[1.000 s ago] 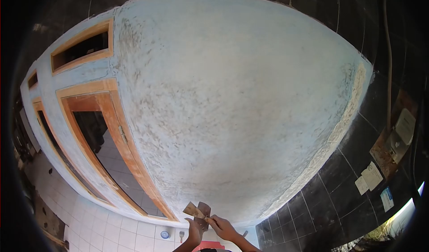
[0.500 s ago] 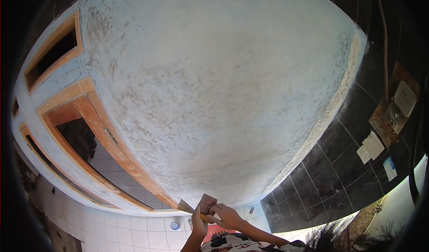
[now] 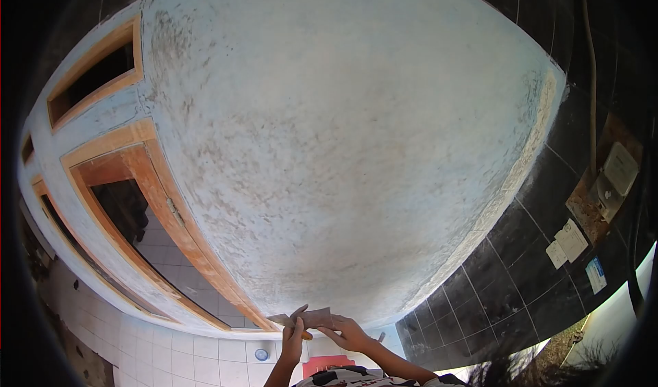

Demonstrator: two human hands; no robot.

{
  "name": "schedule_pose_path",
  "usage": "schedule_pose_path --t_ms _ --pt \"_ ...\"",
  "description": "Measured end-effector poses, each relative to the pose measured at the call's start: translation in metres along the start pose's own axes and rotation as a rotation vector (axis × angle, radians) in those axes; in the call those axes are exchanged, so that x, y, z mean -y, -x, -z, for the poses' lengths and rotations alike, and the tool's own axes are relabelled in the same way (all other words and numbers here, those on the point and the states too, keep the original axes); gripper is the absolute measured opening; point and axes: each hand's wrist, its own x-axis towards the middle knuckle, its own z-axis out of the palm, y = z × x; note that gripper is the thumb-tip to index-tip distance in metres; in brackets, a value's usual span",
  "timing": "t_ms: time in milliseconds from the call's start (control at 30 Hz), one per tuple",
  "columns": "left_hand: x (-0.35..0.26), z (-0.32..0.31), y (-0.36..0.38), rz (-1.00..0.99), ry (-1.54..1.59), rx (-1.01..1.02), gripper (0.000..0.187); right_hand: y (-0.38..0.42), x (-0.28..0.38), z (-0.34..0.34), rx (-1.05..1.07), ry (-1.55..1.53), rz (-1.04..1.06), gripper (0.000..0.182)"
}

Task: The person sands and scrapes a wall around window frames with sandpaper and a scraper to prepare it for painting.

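Observation:
My left hand [image 3: 293,335] is closed around a putty knife [image 3: 279,319]. Its blade sticks out to the left and the end of its orange-yellow handle shows on the right of the hand. A brownish piece of sandpaper [image 3: 316,318] is stretched between my two hands, with the left fingers at its left edge. My right hand [image 3: 350,333] grips the right end of the sandpaper. Both hands are low in the view, in front of the foot of a patchy pale blue wall [image 3: 329,154].
On the left is an orange-brown wooden door frame [image 3: 192,239]. Black tiles [image 3: 493,270] line the right side, with a meter box [image 3: 619,161] and paper labels [image 3: 570,242]. Below lie white floor tiles [image 3: 205,349], a round bluish object [image 3: 261,354] and a red item [image 3: 329,364].
The sandpaper has turned from a slanted position to nearly level, spanning both hands. My hands have moved slightly apart, and the view has shifted a little.

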Motion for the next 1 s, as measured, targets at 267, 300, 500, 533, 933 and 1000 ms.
schedule_pose_path --t_ms 267,300,500,533,933,1000 --pt "-0.008 0.027 -0.007 -0.130 0.308 -0.166 0.050 -0.095 0.083 0.211 -0.497 0.577 0.373 0.051" --pt "-0.009 0.030 -0.004 -0.121 0.291 -0.220 0.050 -0.113 0.090 0.254 -0.701 0.671 0.544 0.050" --pt "-0.008 0.051 -0.003 -0.197 0.174 -0.358 0.045 -0.197 0.160 0.456 -1.426 1.505 0.621 0.030" --pt "-0.011 0.053 -0.007 -0.248 0.089 -0.399 0.043 -0.209 0.171 0.463 -1.423 1.475 0.516 0.031" --pt "-0.342 0.055 -0.094 -1.242 -0.711 -0.752 0.024 -0.314 0.193 0.392 -1.334 1.424 0.437 0.046" --pt "-0.423 0.055 -0.115 -1.427 -0.916 -0.938 0.030 -0.319 0.201 0.362 -1.227 1.474 0.516 0.046"
